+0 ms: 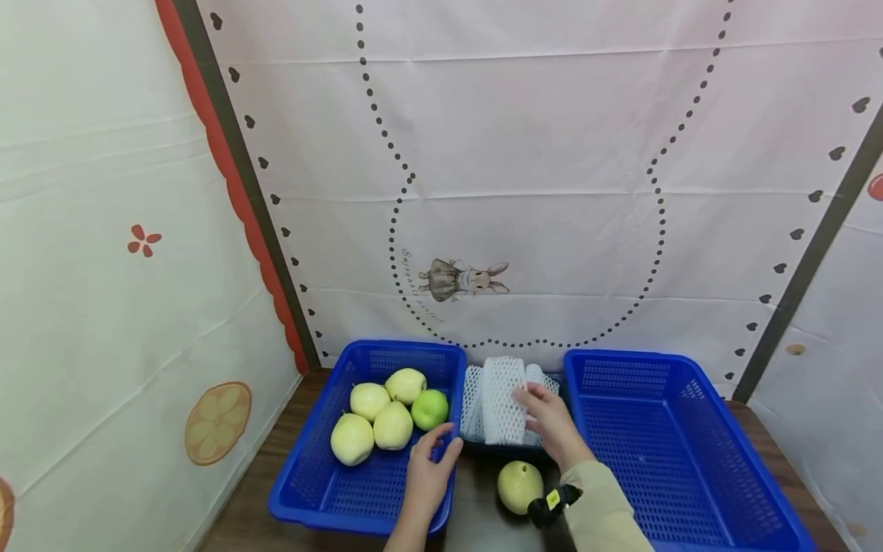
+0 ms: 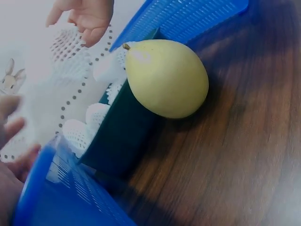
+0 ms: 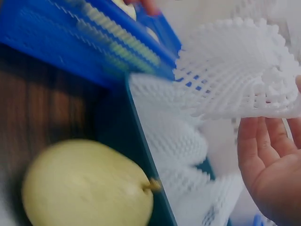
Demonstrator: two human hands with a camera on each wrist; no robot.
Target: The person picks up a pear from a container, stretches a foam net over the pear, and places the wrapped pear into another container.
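My right hand (image 1: 549, 420) pinches a white foam fruit net (image 1: 502, 400), lifted above a dark green box (image 2: 123, 134) of similar nets. In the right wrist view, the held net (image 3: 235, 70) spreads out over the fingers. My left hand (image 1: 428, 469) is at the right rim of the left blue basket (image 1: 331, 520), thumb and fingers apart with nothing between them. Inside that basket lie several pale yellow-green pears (image 1: 393, 426) and one greener round fruit (image 1: 430, 409). A single pear (image 1: 520, 487) lies on the table in front of the green box, its stem toward the box.
To the right stands another blue basket (image 1: 665, 460) with no fruit in it. The brown wooden table (image 2: 235, 155) runs under everything. A white printed cloth (image 1: 538, 192) hangs behind the baskets and at both sides.
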